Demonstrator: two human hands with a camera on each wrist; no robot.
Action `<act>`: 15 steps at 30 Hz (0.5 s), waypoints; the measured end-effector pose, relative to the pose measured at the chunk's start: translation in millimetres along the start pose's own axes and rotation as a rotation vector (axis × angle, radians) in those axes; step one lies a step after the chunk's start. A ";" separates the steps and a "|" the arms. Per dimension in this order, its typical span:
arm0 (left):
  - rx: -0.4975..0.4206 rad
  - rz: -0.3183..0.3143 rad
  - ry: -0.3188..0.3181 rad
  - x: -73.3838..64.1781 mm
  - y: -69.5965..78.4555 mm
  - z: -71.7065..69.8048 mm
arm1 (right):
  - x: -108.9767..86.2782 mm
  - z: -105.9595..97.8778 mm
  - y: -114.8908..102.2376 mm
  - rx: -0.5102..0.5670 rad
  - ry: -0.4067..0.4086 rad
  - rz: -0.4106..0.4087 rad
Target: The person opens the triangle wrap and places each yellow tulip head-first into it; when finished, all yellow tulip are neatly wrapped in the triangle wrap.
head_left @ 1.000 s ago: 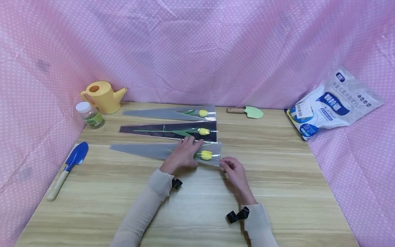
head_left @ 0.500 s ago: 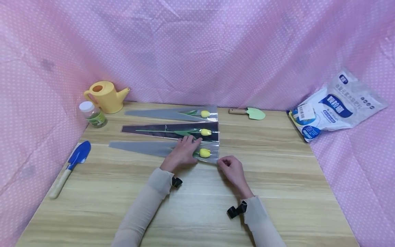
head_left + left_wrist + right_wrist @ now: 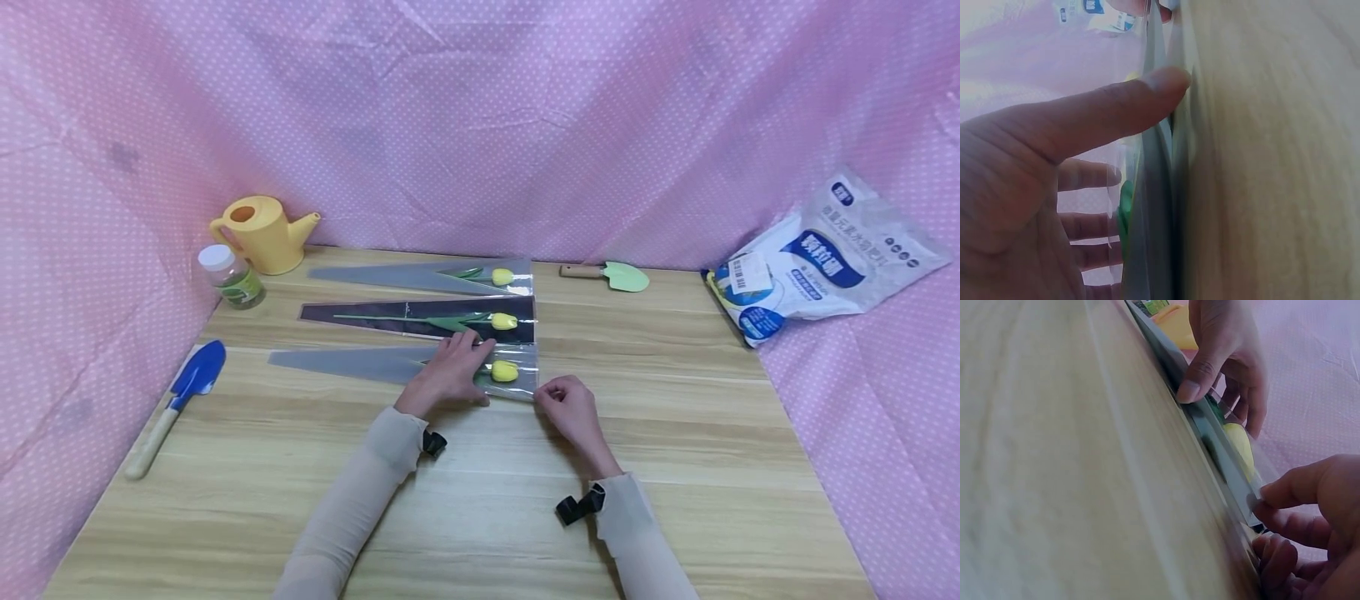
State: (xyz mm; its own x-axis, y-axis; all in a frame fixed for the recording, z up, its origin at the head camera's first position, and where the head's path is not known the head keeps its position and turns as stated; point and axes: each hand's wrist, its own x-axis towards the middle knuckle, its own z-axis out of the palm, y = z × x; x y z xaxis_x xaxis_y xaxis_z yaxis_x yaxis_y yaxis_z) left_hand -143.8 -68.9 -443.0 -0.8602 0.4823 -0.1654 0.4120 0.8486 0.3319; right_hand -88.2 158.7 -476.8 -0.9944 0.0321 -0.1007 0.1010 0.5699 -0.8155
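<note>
In the head view, a yellow artificial-looking tulip [image 3: 505, 371] lies inside the nearest tapered flower sleeve [image 3: 352, 365], grey with a clear front. My left hand [image 3: 448, 371] spans this sleeve with fingers spread; the thumb touches its near edge and the fingertips rest towards the far side, hiding part of the stem and leaves. At the sleeve's near right corner, my right hand [image 3: 570, 411] pinches the edge between thumb and index finger. In the right wrist view, that sleeve [image 3: 1230, 478] stands slightly off the wooden table along its near edge.
Behind lie a dark sleeve [image 3: 360, 312] and another grey sleeve [image 3: 375, 277], each with a yellow tulip. Around them are a yellow watering can [image 3: 273, 242], a lidded bottle [image 3: 240, 287], a blue trowel [image 3: 198, 371], a green trowel [image 3: 625, 277] and a white bag [image 3: 787, 283].
The nearest sleeve has shifted slightly left and away, its right end now nearly in line with the others. My right hand moved with its corner; the left hand kept its spread over it.
</note>
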 end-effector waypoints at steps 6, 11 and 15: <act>0.001 0.008 -0.002 -0.1 -0.6 -0.1 | 2.2 -0.7 -0.1 -0.019 -0.017 -0.008; -0.008 0.006 -0.015 0.3 -0.7 0.8 | 2.5 -3.6 -0.6 -0.013 -0.052 -0.005; -0.011 0.004 -0.021 -0.2 -0.7 1.1 | 1.8 -5.7 -1.4 -0.002 -0.081 0.012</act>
State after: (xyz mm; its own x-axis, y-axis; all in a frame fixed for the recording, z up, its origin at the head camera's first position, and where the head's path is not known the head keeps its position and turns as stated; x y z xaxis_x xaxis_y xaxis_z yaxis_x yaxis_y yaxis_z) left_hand -143.6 -69.3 -444.2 -0.8519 0.4904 -0.1837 0.4120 0.8442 0.3430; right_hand -90.3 162.6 -472.5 -0.9873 -0.0278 -0.1565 0.1127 0.5717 -0.8127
